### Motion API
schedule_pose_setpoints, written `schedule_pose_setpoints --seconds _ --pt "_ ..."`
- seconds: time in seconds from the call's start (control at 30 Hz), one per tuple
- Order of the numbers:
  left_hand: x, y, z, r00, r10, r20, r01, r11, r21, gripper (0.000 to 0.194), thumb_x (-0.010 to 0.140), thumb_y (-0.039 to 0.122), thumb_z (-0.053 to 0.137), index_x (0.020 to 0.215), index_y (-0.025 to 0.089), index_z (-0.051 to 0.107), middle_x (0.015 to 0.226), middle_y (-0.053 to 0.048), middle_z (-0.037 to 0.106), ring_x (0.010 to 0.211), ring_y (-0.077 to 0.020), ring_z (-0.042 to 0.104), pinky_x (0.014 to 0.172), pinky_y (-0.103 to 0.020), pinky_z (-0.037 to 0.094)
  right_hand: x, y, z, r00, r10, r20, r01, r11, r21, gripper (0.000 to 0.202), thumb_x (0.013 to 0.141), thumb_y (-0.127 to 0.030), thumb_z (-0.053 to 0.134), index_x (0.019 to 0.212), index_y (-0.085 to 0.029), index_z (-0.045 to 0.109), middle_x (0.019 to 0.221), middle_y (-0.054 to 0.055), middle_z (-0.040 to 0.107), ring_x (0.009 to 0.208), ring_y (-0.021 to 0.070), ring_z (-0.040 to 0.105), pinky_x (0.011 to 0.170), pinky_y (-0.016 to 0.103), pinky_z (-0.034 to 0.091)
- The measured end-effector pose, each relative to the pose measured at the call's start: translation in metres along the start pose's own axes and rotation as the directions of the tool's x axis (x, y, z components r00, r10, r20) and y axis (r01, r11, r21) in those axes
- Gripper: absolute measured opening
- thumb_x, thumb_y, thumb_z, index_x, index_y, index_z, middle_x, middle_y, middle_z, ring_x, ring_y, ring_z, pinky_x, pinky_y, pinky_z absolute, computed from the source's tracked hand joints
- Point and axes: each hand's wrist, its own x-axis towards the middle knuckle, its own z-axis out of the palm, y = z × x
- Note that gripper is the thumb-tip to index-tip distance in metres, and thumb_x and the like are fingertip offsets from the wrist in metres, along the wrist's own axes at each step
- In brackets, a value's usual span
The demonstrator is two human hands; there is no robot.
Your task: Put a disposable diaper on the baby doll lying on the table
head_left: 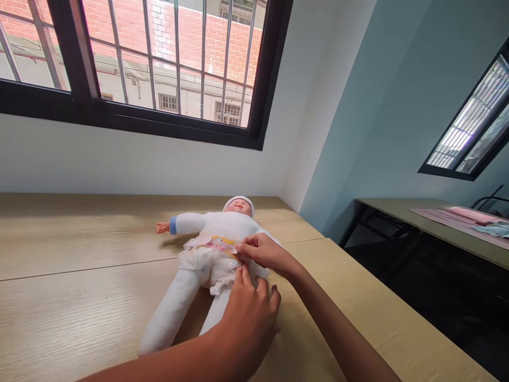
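A baby doll (186,223) in white clothing and a white cap lies on its back on the wooden table, head toward the window. Round its hips is a white diaper (199,265) with a coloured pink and yellow band at the waist. My right hand (264,252) pinches the front of the diaper at the waist, near the end of that band. Just below, my left hand (252,307) rests its fingertips on the diaper, fingers stretched and thumb apart. The doll's far-side hand and part of one leg are hidden behind my hands.
The wooden table (79,302) has a seam across it and meets the wall under a barred window (175,58). Its right edge slopes down past my right arm. A second table (397,209) at the right bears pink and pale green cloths (461,217).
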Motion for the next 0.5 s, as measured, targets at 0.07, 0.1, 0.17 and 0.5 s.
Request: schedule_pose_setpoints --seconds 0.07,0.1,0.17,0.5 --pt "0.001 0.0 0.0 0.999 -0.041 -0.004 0.041 0.999 -0.021 0.032 0.095 0.037 0.05 0.109 0.015 0.069 0.113 -0.018 0.064 0.113 -0.0375 0.057 0.106 -0.064 0.034 0.001 0.0 0.002 1.0 -0.001 0.005 0.001 1.0 -0.015 0.026 0.082 -0.03 0.054 0.059 -0.017 0.05 0.056 -0.005 0.049 0.052 0.0076 0.038 0.051 0.022 0.029" --pt "0.001 0.0 0.001 0.999 -0.049 -0.013 0.049 0.999 -0.019 0.034 0.095 0.037 0.05 0.112 0.014 0.068 0.114 -0.019 0.063 0.114 -0.0386 0.057 0.106 -0.064 0.034 0.001 0.001 0.003 1.0 0.003 0.002 -0.003 1.0 -0.012 0.027 0.082 -0.03 0.055 0.06 -0.017 0.05 0.057 -0.005 0.048 0.052 0.0072 0.036 0.049 0.022 0.028" --pt "0.001 0.0 0.004 0.998 -0.051 -0.035 0.051 0.999 0.005 0.038 0.093 0.036 0.053 0.119 0.011 0.064 0.114 -0.021 0.063 0.115 -0.041 0.056 0.105 -0.065 0.034 0.004 0.003 0.007 1.0 0.019 -0.007 -0.019 0.999 0.029 0.029 0.083 -0.033 0.057 0.06 -0.017 0.049 0.058 -0.005 0.047 0.052 0.007 0.036 0.048 0.021 0.027" --pt "-0.005 -0.024 -0.02 0.973 -0.137 -0.186 0.117 0.987 -0.112 0.024 0.095 0.029 0.049 0.096 0.014 0.068 0.095 -0.012 0.068 0.093 -0.0301 0.063 0.083 -0.045 0.052 -0.01 -0.019 -0.014 0.926 -0.167 -0.338 0.238 0.954 0.182 0.045 0.082 -0.058 0.059 0.101 -0.017 0.065 0.051 -0.009 0.03 0.043 0.0068 0.022 0.039 0.022 0.018"
